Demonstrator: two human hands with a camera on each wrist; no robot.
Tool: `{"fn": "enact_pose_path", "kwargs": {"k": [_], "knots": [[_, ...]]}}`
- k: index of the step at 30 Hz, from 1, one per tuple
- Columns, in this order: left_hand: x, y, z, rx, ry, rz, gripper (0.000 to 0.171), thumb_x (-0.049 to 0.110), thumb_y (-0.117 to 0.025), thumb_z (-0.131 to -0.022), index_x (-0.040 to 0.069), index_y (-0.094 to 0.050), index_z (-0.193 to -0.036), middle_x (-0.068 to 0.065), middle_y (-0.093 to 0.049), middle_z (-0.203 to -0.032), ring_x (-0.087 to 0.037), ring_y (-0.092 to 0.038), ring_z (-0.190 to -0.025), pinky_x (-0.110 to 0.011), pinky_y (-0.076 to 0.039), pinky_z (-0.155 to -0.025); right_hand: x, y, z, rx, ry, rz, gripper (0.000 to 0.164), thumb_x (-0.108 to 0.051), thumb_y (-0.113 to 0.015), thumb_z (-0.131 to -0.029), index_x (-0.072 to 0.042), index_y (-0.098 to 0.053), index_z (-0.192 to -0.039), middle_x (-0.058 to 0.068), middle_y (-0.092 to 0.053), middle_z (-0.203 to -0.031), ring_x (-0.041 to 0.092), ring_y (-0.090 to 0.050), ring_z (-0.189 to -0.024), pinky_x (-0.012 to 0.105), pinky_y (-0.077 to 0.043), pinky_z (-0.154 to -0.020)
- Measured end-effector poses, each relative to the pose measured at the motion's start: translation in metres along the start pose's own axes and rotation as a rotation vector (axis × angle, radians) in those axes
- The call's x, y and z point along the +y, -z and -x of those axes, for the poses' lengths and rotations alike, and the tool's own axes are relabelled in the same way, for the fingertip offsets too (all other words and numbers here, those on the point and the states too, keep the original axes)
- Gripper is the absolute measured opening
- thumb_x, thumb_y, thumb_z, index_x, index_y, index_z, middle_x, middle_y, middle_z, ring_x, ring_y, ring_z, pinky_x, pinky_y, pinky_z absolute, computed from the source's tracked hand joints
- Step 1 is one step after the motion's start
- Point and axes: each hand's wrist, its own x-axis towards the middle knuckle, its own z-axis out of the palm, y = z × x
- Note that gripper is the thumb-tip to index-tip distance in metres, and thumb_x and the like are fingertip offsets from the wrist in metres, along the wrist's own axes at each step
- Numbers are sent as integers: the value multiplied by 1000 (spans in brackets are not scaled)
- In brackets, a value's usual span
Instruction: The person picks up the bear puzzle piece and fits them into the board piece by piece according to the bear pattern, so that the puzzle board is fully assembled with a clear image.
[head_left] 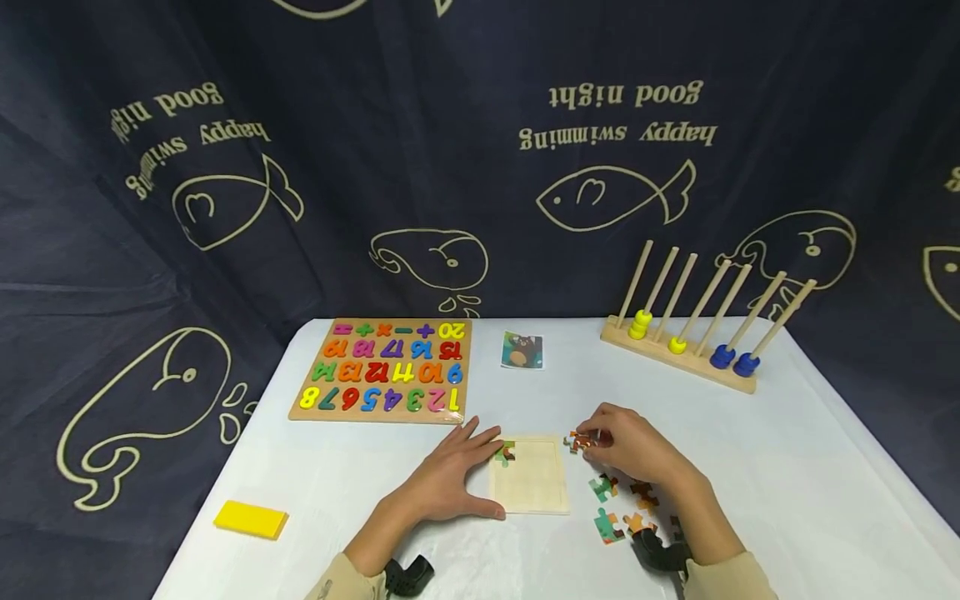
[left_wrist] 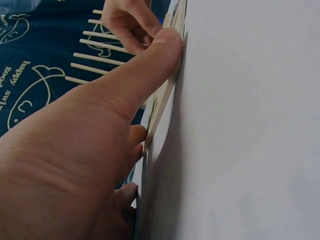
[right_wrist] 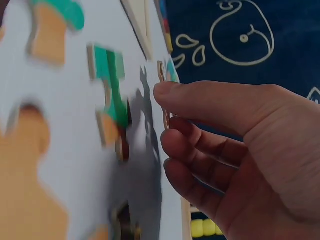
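Note:
A pale wooden puzzle tray (head_left: 532, 483) lies at the middle of the table, with one green and brown puzzle piece (head_left: 506, 454) in its far left corner. My left hand (head_left: 450, 473) rests along the tray's left side, fingers spread, the thumb at its near left edge. Just right of the tray my right hand (head_left: 630, 442) pinches a brown and orange puzzle piece (head_left: 577, 442). In the right wrist view that puzzle piece (right_wrist: 163, 75) is seen edge-on between thumb and fingers, above its shadow on the table.
Several loose puzzle pieces (head_left: 609, 527) lie below my right hand. Behind the tray is a small picture card (head_left: 522, 351). A wooden number board (head_left: 382, 371) stands back left, a peg rack with beads (head_left: 678, 354) back right, and a yellow block (head_left: 251, 519) front left.

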Motion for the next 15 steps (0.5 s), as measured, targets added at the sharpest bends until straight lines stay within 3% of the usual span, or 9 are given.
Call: {"fn": "enact_pose_path", "kwargs": {"k": [12,15], "knots": [[1,1,2,-4,27,1,101,78,-64,-66,17,-46,-145,8,-32,-153,-28,-11,-145,-51,-17,-113,-28,-20,-21,-34,9,64,26,-20,-79,-79,-13,-75,-103,-7,-58,-88,11,-50,-71,27,-44,-63],[1,1,3,1,22,-2,96,76,-62,-70,17,-45,-145,8,-33,-153,-28,-11,-145,-50,-16,-114,-34,-25,-23,-29,24,81,25,-21,-79,-79,-15,-75,-103,-8,-57,-87,9,-49,-69,27,-44,-62]]}}
